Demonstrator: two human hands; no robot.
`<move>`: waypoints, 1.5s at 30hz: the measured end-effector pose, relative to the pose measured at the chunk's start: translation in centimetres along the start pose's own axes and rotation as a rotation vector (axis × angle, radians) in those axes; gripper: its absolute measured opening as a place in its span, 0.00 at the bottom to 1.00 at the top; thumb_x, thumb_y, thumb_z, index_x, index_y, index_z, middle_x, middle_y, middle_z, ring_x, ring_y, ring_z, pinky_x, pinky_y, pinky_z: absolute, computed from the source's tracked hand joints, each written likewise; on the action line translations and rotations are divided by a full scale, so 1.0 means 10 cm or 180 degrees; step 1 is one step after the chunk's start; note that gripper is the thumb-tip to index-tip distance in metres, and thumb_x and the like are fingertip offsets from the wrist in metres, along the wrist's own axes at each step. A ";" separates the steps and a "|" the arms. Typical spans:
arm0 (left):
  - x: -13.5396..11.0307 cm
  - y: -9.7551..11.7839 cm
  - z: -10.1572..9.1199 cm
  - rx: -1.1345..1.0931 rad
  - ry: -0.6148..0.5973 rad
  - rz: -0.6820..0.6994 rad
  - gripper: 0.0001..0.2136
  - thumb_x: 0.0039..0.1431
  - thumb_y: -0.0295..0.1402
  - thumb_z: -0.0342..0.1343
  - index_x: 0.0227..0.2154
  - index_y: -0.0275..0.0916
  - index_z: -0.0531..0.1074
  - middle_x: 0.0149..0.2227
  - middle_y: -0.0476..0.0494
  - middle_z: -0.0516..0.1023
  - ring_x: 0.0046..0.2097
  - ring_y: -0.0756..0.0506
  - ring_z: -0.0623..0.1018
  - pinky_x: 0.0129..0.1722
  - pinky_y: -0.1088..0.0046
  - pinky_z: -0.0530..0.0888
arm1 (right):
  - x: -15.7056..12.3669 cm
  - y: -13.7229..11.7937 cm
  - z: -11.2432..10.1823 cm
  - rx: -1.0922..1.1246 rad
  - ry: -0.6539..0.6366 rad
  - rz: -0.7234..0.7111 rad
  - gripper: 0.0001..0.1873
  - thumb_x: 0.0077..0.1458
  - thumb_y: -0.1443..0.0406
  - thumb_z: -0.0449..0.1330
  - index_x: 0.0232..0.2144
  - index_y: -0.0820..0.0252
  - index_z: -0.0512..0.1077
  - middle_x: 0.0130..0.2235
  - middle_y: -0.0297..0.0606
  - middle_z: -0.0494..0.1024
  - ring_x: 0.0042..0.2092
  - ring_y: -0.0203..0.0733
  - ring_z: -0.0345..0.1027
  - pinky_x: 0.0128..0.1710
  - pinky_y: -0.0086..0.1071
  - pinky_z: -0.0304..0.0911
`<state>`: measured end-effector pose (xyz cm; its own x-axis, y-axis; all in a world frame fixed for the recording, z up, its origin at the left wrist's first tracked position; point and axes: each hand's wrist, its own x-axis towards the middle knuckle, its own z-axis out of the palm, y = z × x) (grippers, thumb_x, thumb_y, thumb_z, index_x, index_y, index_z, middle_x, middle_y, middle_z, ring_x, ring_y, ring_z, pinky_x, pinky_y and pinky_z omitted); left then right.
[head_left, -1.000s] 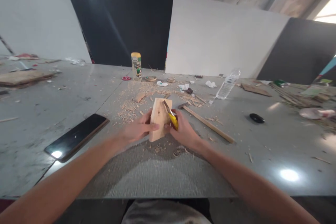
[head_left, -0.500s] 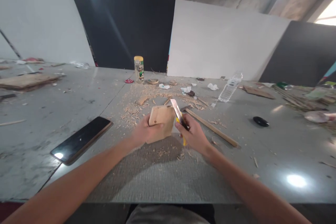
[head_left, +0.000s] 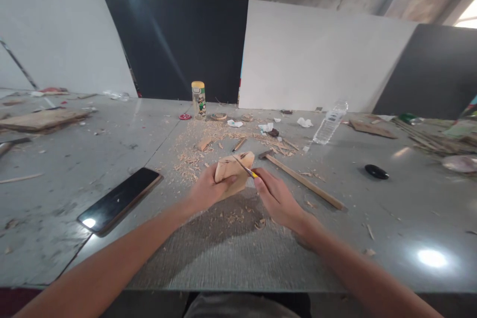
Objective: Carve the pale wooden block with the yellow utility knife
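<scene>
My left hand (head_left: 209, 187) is closed around a pale wooden block (head_left: 227, 169), held tilted just above the table. Dark marks show on the block's upper face. In my right hand (head_left: 278, 194) is a yellow utility knife (head_left: 252, 174), its handle mostly hidden by the fingers. The blade points up and left across the block's upper face; whether it touches the wood I cannot tell. Wood shavings (head_left: 234, 217) lie on the table below the block, and more are scattered beyond it.
A hammer (head_left: 305, 182) lies right of my hands, a smartphone (head_left: 119, 199) left. Farther back stand a yellow-lidded container (head_left: 198, 100) and a leaning clear plastic bottle (head_left: 331, 122). A black oval object (head_left: 376, 171) rests at right, a wooden board (head_left: 42, 119) at far left.
The block has been tipped so its upper face shows more. The knife has turned from upright beside the block to lying across its top.
</scene>
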<state>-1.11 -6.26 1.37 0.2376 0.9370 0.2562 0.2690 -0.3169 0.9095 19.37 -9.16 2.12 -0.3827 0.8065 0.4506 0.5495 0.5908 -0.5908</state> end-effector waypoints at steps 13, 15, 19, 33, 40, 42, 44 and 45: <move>-0.04 0.03 0.04 0.0306 0.0137 0.0184 0.10 0.57 0.39 0.56 0.38 0.41 0.74 0.31 0.48 0.78 0.33 0.45 0.75 0.32 0.71 0.70 | -0.06 0.00 0.02 -0.0237 -0.0117 0.0001 0.18 0.64 0.53 0.48 0.48 0.57 0.65 0.28 0.33 0.72 0.24 0.37 0.62 0.28 0.31 0.55; -0.05 0.03 0.06 0.0320 0.0187 0.0218 0.09 0.58 0.38 0.56 0.37 0.41 0.74 0.31 0.48 0.78 0.33 0.46 0.75 0.32 0.71 0.70 | -0.05 -0.01 0.01 -0.0286 -0.0093 -0.0036 0.17 0.64 0.53 0.49 0.48 0.56 0.67 0.31 0.35 0.74 0.26 0.37 0.64 0.30 0.32 0.57; -0.07 0.05 0.08 0.0353 0.0251 0.0166 0.09 0.58 0.38 0.56 0.36 0.40 0.74 0.32 0.48 0.78 0.34 0.45 0.75 0.32 0.71 0.69 | -0.05 0.00 0.01 -0.0353 -0.0056 -0.0035 0.18 0.64 0.54 0.49 0.50 0.55 0.67 0.35 0.37 0.77 0.28 0.40 0.67 0.32 0.33 0.58; -0.05 0.02 0.09 0.0102 0.0324 -0.0056 0.13 0.56 0.38 0.57 0.42 0.39 0.75 0.38 0.43 0.79 0.39 0.42 0.77 0.40 0.65 0.72 | -0.04 0.06 0.02 -0.1117 0.0089 -0.0008 0.20 0.63 0.55 0.49 0.52 0.57 0.67 0.34 0.40 0.79 0.30 0.45 0.72 0.29 0.33 0.58; -0.02 0.13 -0.12 -0.0524 0.0887 -0.0426 0.19 0.51 0.42 0.60 0.43 0.36 0.73 0.40 0.39 0.79 0.40 0.39 0.78 0.35 0.67 0.73 | 0.07 0.51 -0.31 -0.1156 0.1087 0.0639 0.21 0.62 0.54 0.49 0.47 0.61 0.70 0.31 0.41 0.77 0.28 0.44 0.69 0.28 0.32 0.56; 0.00 0.11 -0.17 -0.0643 0.0887 -0.0488 0.20 0.50 0.44 0.60 0.41 0.35 0.73 0.40 0.38 0.79 0.38 0.40 0.78 0.32 0.67 0.73 | 0.09 0.57 -0.36 -0.1068 0.1235 0.0577 0.20 0.62 0.53 0.50 0.46 0.60 0.71 0.34 0.42 0.77 0.30 0.44 0.69 0.29 0.31 0.57; 0.01 0.09 -0.17 -0.0557 0.0864 -0.0449 0.19 0.50 0.43 0.60 0.42 0.36 0.74 0.41 0.39 0.79 0.39 0.39 0.78 0.34 0.66 0.73 | 0.09 0.52 -0.33 -0.0908 0.1163 0.0391 0.19 0.62 0.54 0.50 0.46 0.60 0.70 0.35 0.41 0.77 0.31 0.43 0.69 0.30 0.31 0.58; 0.01 0.08 -0.16 -0.0447 0.0835 -0.0374 0.18 0.51 0.42 0.60 0.42 0.36 0.74 0.42 0.39 0.79 0.41 0.39 0.78 0.37 0.66 0.73 | 0.08 0.47 -0.30 -0.0829 0.1085 0.0287 0.18 0.62 0.54 0.50 0.45 0.60 0.70 0.35 0.41 0.76 0.31 0.42 0.69 0.31 0.31 0.58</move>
<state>-2.32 -6.18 2.64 -0.0413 0.9777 0.2059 0.1444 -0.1981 0.9695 23.89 -5.81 1.66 -0.0817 0.7756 0.6259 0.7551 0.4581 -0.4690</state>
